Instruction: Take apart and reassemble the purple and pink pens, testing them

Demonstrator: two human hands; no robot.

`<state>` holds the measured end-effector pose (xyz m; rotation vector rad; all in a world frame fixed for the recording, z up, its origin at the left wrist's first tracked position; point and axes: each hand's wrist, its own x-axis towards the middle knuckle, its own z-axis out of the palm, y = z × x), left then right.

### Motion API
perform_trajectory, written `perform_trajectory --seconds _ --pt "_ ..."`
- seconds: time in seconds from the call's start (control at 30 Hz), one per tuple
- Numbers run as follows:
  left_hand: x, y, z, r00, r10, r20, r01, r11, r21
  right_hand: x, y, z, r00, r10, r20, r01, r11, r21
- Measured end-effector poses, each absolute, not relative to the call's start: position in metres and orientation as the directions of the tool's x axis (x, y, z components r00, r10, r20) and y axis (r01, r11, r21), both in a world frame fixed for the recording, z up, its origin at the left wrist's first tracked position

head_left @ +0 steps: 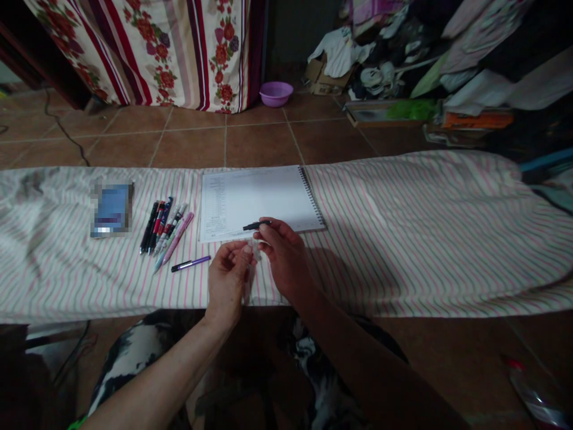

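Observation:
Both my hands meet over the near edge of a striped cloth-covered board [403, 239]. My left hand [227, 279] is closed around a clear pen barrel [249, 276] that points down. My right hand [283, 254] pinches the barrel's upper end and also holds a small black pen part [255, 226] between thumb and fingers. A spiral notebook [257, 200] lies open just beyond my hands. A purple pen [190, 263] lies alone to the left of my left hand.
A row of several pens [165, 230] lies left of the notebook, and a blue blurred card [111, 209] further left. Beyond the board are a tiled floor, a floral cloth [152, 48], a purple bowl [276, 93] and piled clothes and boxes [403, 60].

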<state>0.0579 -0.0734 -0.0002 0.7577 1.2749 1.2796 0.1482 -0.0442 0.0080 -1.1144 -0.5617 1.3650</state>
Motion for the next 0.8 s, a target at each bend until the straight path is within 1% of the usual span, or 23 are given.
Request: perform_trajectory --seconds 0.03,0.1,0.13,0.2,0.27,0.37,0.47,0.57,0.67,0.8 --pt "0.059 -0.078 0.0 -0.155 0.962 -0.226 -0.202 0.193 0.96 0.152 -0.044 0.008 0.211 0.939 -0.271 -0.466 -0.147 -0.872" --pt "0.06 -0.088 -0.001 -0.078 0.992 -0.095 -0.009 0.094 0.996 0.159 -0.042 0.009 0.257 0.934 -0.25 -0.448 -0.114 -0.887" --pt "0.061 -0.093 -0.003 -0.004 1.0 0.0 0.106 0.001 0.994 0.163 -0.042 0.009 0.282 0.93 -0.234 -0.43 -0.095 -0.898" --pt "0.063 -0.104 -0.007 0.195 0.967 0.164 0.277 -0.215 0.937 0.171 -0.041 0.008 0.322 0.914 -0.247 -0.406 -0.102 -0.908" --pt "0.064 -0.111 -0.011 0.348 0.898 0.267 0.337 -0.386 0.859 0.176 -0.042 0.007 0.339 0.906 -0.251 -0.41 -0.098 -0.907" --pt "0.063 -0.115 -0.017 0.453 0.813 0.365 0.355 -0.541 0.763 0.181 -0.044 0.005 0.342 0.908 -0.241 -0.409 -0.087 -0.908" --pt "0.061 -0.113 -0.018 0.484 0.764 0.426 0.383 -0.623 0.682 0.183 -0.046 0.002 0.36 0.907 -0.221 -0.373 -0.077 -0.925" --pt "0.057 -0.11 -0.015 0.473 0.727 0.498 0.38 -0.678 0.629 0.185 -0.047 0.001 0.356 0.917 -0.178 -0.308 -0.065 -0.949" --pt "0.052 -0.104 -0.009 0.424 0.692 0.585 0.378 -0.722 0.579 0.186 -0.048 0.001 0.342 0.929 -0.142 -0.261 -0.052 -0.964" --pt "0.043 -0.09 -0.002 0.299 0.699 0.65 0.519 -0.69 0.504 0.184 -0.05 0.0 0.308 0.941 -0.14 -0.296 -0.045 -0.954"
